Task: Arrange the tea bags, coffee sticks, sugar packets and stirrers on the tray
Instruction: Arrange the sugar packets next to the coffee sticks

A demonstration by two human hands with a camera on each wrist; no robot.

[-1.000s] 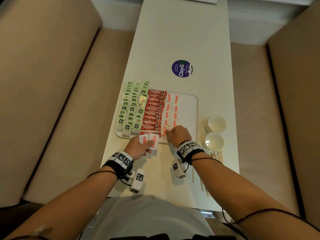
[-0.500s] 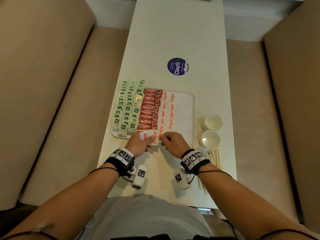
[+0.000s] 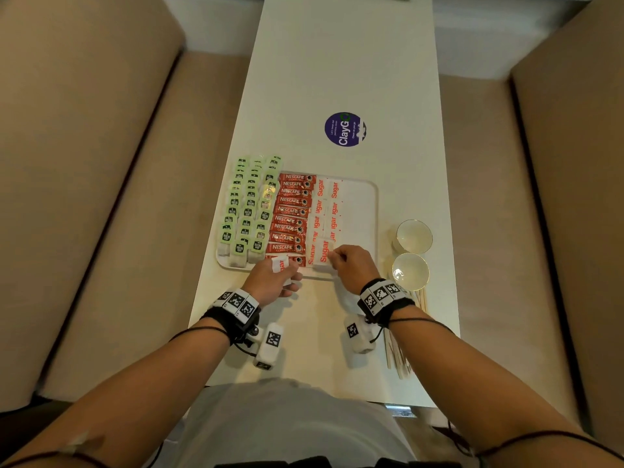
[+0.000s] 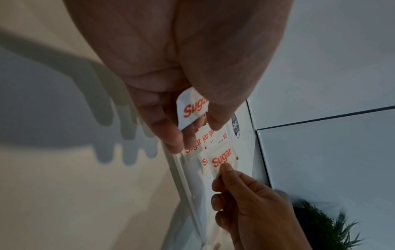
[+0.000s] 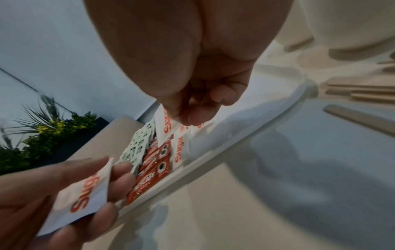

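Step in hand: placing one sugar packet (image 3: 323, 252) at the near end of the second sugar column on the tray (image 3: 364, 211); the column looks nearly full, so this is judged a late placement.
Right hand (image 3: 354, 265): thumb and forefinger pinch the packet's near edge; the packet is at the tray's near rim, beside the nearest coffee sticks (image 3: 292, 217); whether it rests flat cannot be told.
Left hand (image 3: 274, 278): fingers curl round spare sugar packets (image 3: 280, 264), held just short of the tray's near edge.
Alignment: set the packet parallel to its neighbours, lettering the same way; overlap the packet beyond it as the rows do; release only when it lies flat.
Risk: a sideways drag may shift the coffee sticks; lower it from above.
Remaining: stirrers (image 3: 398, 352) lie on the table (image 3: 337, 62), right of the tray; tea bags (image 3: 250, 211) fill its left side.
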